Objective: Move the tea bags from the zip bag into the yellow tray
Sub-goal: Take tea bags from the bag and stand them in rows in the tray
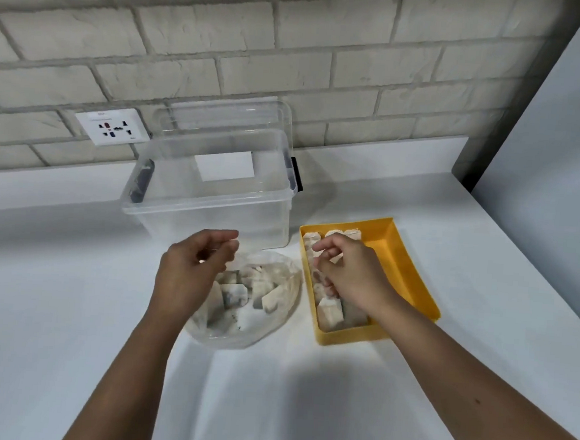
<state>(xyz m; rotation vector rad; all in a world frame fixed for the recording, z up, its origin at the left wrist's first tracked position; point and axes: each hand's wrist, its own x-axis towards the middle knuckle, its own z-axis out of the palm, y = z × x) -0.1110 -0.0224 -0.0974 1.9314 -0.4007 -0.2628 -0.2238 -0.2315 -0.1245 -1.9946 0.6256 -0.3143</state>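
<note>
From my seat, I judge the job somewhere past its start and short of its end. The zip bag (275, 318) lies open on the table (71, 290) near the middle of my view, and a loose heap of tea bags (269, 294) sits inside it, so there is plenty left to carry over. At 3 o'clock from the bag, just beside it, stands the yellow tray (415, 270). A packed row (330, 313) of tea bags runs down its 9 o'clock side from the far end to the near end. The half toward 3 o'clock is bare yellow floor, so I reckon there is room for what is left.

My left hand (192, 271) hovers over the bag's 10 o'clock edge with its fingers curled and thumb meeting forefinger. It seems to pinch the clear rim to keep the mouth open, though the film is hard to make out there. My right hand (350, 275) is over the row in the tray, fingers curled downward. I cannot tell whether it has a tea bag in them or has let one go.

A clear plastic box (213, 214) stands at 12 o'clock from the bag, with nothing in it that I can see.
</note>
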